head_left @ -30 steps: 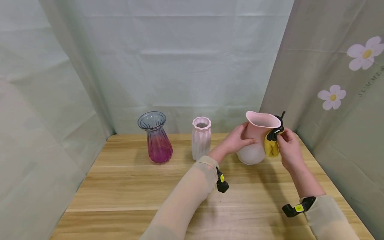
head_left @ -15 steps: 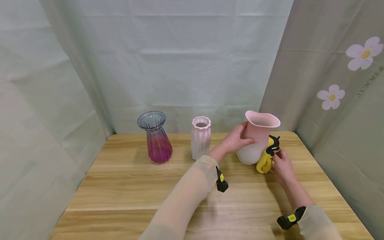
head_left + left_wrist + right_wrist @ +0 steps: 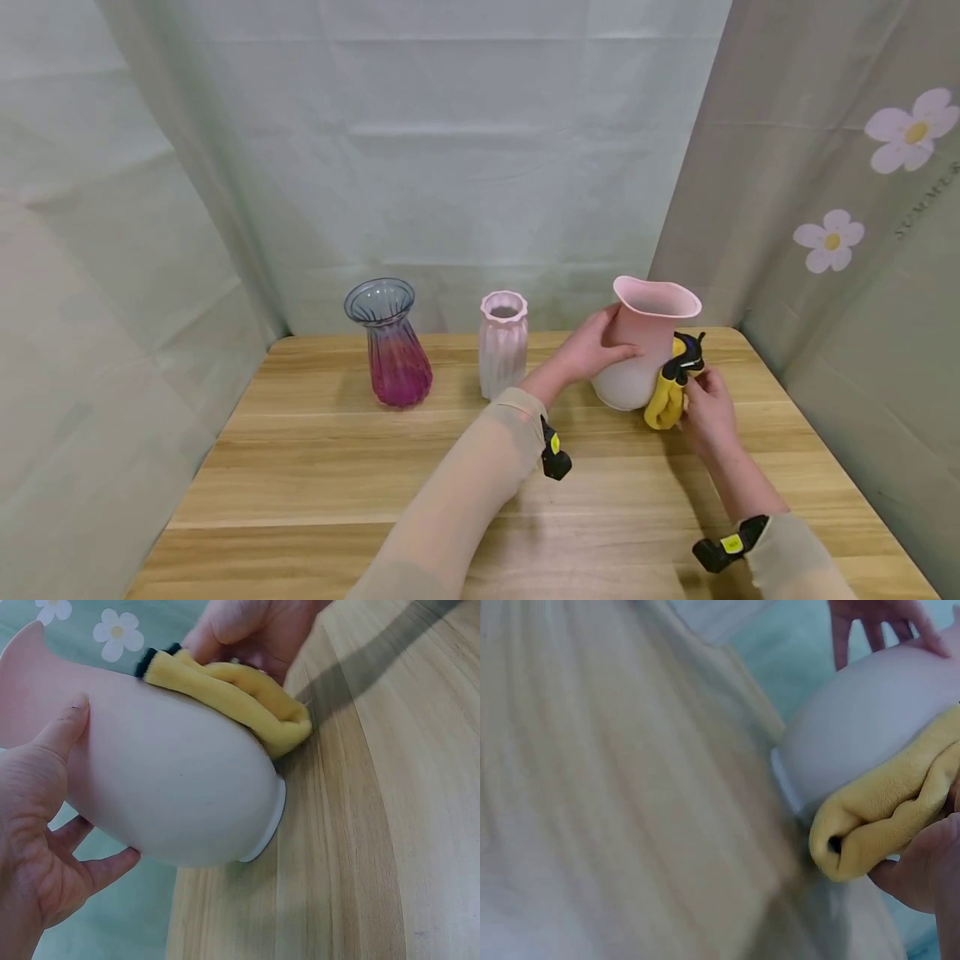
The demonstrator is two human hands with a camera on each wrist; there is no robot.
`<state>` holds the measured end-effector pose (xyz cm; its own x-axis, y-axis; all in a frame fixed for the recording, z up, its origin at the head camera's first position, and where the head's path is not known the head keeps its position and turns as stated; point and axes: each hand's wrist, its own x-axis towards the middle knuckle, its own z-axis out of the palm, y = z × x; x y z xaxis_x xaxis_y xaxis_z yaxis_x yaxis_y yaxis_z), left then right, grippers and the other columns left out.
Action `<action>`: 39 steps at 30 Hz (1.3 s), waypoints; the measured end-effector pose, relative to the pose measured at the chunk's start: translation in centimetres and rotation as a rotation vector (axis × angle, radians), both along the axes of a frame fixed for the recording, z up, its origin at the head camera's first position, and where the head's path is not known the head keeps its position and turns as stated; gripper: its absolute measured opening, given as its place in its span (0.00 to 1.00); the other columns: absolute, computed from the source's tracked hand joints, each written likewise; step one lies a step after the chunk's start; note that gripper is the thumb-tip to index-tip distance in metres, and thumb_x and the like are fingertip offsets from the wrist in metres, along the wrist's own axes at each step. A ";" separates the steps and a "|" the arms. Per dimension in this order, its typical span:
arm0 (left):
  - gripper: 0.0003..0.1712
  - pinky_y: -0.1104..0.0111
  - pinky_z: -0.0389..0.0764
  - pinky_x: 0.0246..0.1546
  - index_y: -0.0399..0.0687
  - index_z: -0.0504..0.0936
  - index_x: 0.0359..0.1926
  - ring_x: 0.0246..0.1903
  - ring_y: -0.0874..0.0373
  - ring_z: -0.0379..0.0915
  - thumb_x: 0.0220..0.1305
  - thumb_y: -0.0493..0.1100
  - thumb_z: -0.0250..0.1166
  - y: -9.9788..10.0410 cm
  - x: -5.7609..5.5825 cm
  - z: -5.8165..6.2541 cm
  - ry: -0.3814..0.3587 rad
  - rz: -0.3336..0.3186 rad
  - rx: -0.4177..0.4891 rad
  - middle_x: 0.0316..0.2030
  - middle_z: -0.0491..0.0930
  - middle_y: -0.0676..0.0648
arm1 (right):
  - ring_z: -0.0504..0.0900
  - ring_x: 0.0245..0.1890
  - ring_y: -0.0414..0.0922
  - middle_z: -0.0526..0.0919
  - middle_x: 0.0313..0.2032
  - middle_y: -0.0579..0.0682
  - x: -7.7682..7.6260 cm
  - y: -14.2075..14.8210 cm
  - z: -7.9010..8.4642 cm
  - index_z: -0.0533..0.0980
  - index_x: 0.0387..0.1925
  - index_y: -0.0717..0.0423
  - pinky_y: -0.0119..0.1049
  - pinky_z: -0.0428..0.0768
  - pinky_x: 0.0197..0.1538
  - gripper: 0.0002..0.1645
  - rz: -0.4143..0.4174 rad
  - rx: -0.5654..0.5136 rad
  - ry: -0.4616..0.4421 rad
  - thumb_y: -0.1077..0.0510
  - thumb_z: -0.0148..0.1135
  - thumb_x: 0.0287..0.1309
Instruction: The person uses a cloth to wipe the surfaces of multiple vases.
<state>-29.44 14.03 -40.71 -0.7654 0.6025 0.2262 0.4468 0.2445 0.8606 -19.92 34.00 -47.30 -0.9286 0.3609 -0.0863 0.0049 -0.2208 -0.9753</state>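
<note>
My left hand (image 3: 588, 348) grips the pink-and-white vase (image 3: 633, 379) at its neck. In the left wrist view the thumb lies on the near side of the vase (image 3: 180, 772) and the fingers spread along its other side. My right hand (image 3: 711, 412) holds a folded yellow cloth (image 3: 664, 402) with black trim against the vase's right side. The right wrist view shows the cloth (image 3: 889, 817) rolled over thickly, touching the vase's white lower part. The fingers behind the cloth are partly hidden.
Left of the held vase stands a small ribbed pale-pink vase (image 3: 503, 350). Farther left is a blue-to-magenta glass vase (image 3: 400, 367). All stand on a wooden table (image 3: 300, 483). Curtains (image 3: 465, 167) hang behind and at both sides.
My right hand has moved the cloth down from near the vase's rim to its lower right side, then slightly back up. The left hand and the vase have stayed in place.
</note>
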 end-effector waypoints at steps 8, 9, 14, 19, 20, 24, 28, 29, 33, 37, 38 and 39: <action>0.46 0.69 0.69 0.66 0.47 0.61 0.77 0.63 0.60 0.69 0.64 0.47 0.74 0.1 0.0 0.1 0.031 0.002 -0.004 0.68 0.71 0.47 | 0.74 0.39 0.35 0.77 0.43 0.38 -0.6 0.1 4.5 0.71 0.48 0.44 0.24 0.72 0.32 0.08 -0.006 0.123 0.088 0.61 0.50 0.77; 0.46 0.69 0.68 0.66 0.47 0.61 0.77 0.64 0.60 0.69 0.64 0.48 0.74 0.1 0.0 0.0 0.030 0.003 -0.008 0.68 0.71 0.48 | 0.74 0.40 0.35 0.77 0.44 0.38 -0.6 0.2 5.1 0.72 0.48 0.43 0.24 0.71 0.31 0.08 0.005 0.120 0.104 0.60 0.51 0.77; 0.47 0.68 0.68 0.67 0.48 0.60 0.78 0.65 0.60 0.68 0.65 0.50 0.74 0.1 0.1 0.0 0.023 0.000 -0.017 0.68 0.71 0.48 | 0.73 0.37 0.36 0.77 0.44 0.41 -0.7 0.2 6.8 0.73 0.48 0.44 0.25 0.70 0.30 0.07 0.039 0.097 0.191 0.61 0.54 0.76; 0.48 0.69 0.67 0.67 0.48 0.59 0.78 0.65 0.60 0.68 0.65 0.49 0.74 0.1 0.0 0.0 0.027 0.001 -0.019 0.69 0.70 0.48 | 0.75 0.37 0.36 0.78 0.42 0.41 -0.9 0.0 7.0 0.74 0.47 0.46 0.22 0.74 0.34 0.09 0.003 0.137 0.195 0.64 0.54 0.74; 0.48 0.69 0.68 0.67 0.47 0.59 0.78 0.65 0.60 0.68 0.65 0.49 0.74 0.1 0.0 0.0 0.031 0.001 -0.019 0.69 0.71 0.47 | 0.75 0.38 0.36 0.78 0.42 0.41 -0.9 -0.1 6.9 0.74 0.48 0.46 0.22 0.75 0.36 0.10 -0.004 0.171 0.187 0.64 0.54 0.74; 0.47 0.70 0.69 0.66 0.46 0.60 0.78 0.64 0.60 0.69 0.65 0.48 0.73 0.1 0.0 0.0 0.052 -0.002 -0.013 0.68 0.72 0.45 | 0.76 0.43 0.36 0.77 0.43 0.41 -0.9 -0.2 6.1 0.74 0.51 0.46 0.22 0.77 0.41 0.09 -0.015 0.278 0.159 0.61 0.54 0.75; 0.45 0.71 0.70 0.64 0.44 0.61 0.77 0.62 0.60 0.70 0.65 0.47 0.73 0.1 -0.1 -0.1 0.061 -0.013 -0.002 0.66 0.73 0.45 | 0.77 0.42 0.35 0.77 0.43 0.40 -0.7 -0.2 4.8 0.73 0.51 0.49 0.22 0.78 0.41 0.08 -0.028 0.318 0.129 0.60 0.53 0.75; 0.45 0.71 0.70 0.64 0.45 0.61 0.77 0.62 0.60 0.70 0.65 0.47 0.73 0.1 -0.2 -0.1 0.060 -0.014 -0.001 0.66 0.73 0.45 | 0.77 0.42 0.35 0.77 0.43 0.39 -0.6 -0.1 4.4 0.72 0.51 0.49 0.22 0.78 0.41 0.08 -0.028 0.329 0.113 0.60 0.52 0.76; 0.46 0.68 0.69 0.66 0.46 0.61 0.78 0.64 0.59 0.69 0.65 0.47 0.74 0.2 -0.2 -0.3 0.041 -0.004 -0.008 0.69 0.71 0.46 | 0.75 0.41 0.35 0.74 0.44 0.42 -0.2 -0.2 2.1 0.70 0.51 0.48 0.23 0.77 0.41 0.07 -0.033 0.255 0.047 0.59 0.48 0.77; 0.48 0.67 0.68 0.68 0.47 0.60 0.78 0.66 0.59 0.67 0.64 0.47 0.74 0.2 -0.3 -0.4 0.010 0.002 0.000 0.71 0.69 0.47 | 0.73 0.45 0.35 0.71 0.51 0.44 0.3 -0.3 -0.3 0.68 0.54 0.44 0.24 0.77 0.43 0.08 -0.006 0.150 -0.036 0.57 0.47 0.79; 0.48 0.67 0.67 0.68 0.47 0.60 0.78 0.66 0.59 0.67 0.64 0.47 0.74 0.2 -0.3 -0.4 0.004 0.002 0.002 0.71 0.69 0.47 | 0.73 0.46 0.35 0.70 0.52 0.45 0.4 -0.3 -0.8 0.68 0.54 0.45 0.23 0.77 0.44 0.08 -0.007 0.138 -0.045 0.57 0.47 0.79; 0.48 0.66 0.67 0.68 0.47 0.60 0.78 0.66 0.59 0.67 0.64 0.47 0.74 0.2 -0.3 -0.4 0.001 0.000 0.004 0.70 0.69 0.48 | 0.73 0.48 0.35 0.69 0.53 0.45 0.4 -0.3 -1.3 0.68 0.55 0.45 0.23 0.77 0.46 0.09 -0.009 0.121 -0.049 0.58 0.47 0.79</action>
<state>-29.71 14.27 -41.13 -0.7653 0.6014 0.2293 0.4473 0.2408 0.8613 -19.47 33.66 -48.56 -0.9211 0.3794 -0.0870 0.0520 -0.1015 -0.9935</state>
